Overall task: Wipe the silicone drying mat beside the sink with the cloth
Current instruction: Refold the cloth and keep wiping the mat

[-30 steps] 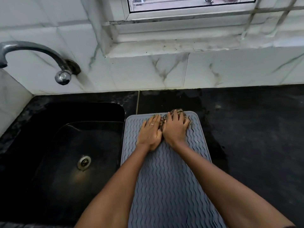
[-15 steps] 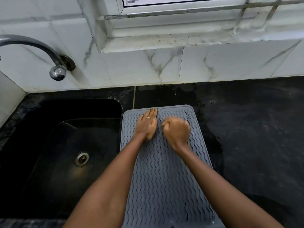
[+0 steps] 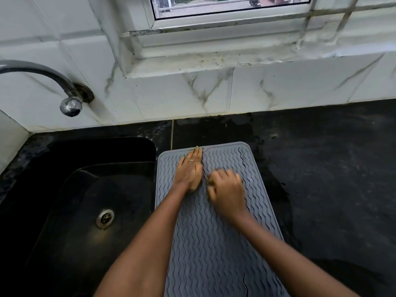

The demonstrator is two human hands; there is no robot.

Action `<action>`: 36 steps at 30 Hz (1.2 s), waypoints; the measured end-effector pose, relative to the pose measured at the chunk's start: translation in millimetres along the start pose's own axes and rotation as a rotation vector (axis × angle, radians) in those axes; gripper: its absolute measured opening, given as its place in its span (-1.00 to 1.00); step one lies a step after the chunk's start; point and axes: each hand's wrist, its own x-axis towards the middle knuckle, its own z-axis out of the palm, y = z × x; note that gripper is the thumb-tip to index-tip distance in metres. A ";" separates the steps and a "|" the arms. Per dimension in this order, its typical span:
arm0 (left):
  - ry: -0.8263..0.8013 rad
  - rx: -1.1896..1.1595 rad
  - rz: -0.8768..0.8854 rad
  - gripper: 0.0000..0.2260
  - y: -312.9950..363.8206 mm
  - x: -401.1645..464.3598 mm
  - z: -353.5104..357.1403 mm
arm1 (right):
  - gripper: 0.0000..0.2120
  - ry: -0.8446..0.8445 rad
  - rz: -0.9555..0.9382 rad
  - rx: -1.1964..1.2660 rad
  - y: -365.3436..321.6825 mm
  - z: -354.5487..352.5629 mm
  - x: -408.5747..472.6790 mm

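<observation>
Grey silicone mat (image 3: 216, 232) lies under both hands; the left hand (image 3: 189, 172) presses flat near its far edge, fingers straight and together; the right hand (image 3: 226, 188), blurred, curls over a barely visible cloth (image 3: 211, 182); beside the mat, the black sink (image 3: 64, 189) holds only its drain (image 3: 105, 218).

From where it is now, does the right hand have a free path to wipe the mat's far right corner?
Probably yes. The right hand, wiping mid-mat, has only bare mat between it and that corner; the left hand lies flat on the other side.
</observation>
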 end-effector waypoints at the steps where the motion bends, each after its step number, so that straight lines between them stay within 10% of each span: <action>1: -0.006 0.000 0.000 -0.53 0.0 0.0 0.3 | -0.91 0.010 -0.015 0.012 -2.0 -4.3 -21.7; 19: 0.091 0.050 -0.010 -0.52 -1.4 -72.3 12.9 | -0.60 -0.026 0.105 -0.046 -12.8 10.9 48.6; 29: 0.022 0.115 -0.058 -0.50 9.0 -87.7 10.8 | -0.94 -0.053 0.060 0.085 -17.3 -36.3 -82.2; 36: 0.104 0.092 -0.093 -0.51 15.9 -119.2 25.3 | -0.60 -0.075 0.162 -0.068 -5.6 -7.4 25.7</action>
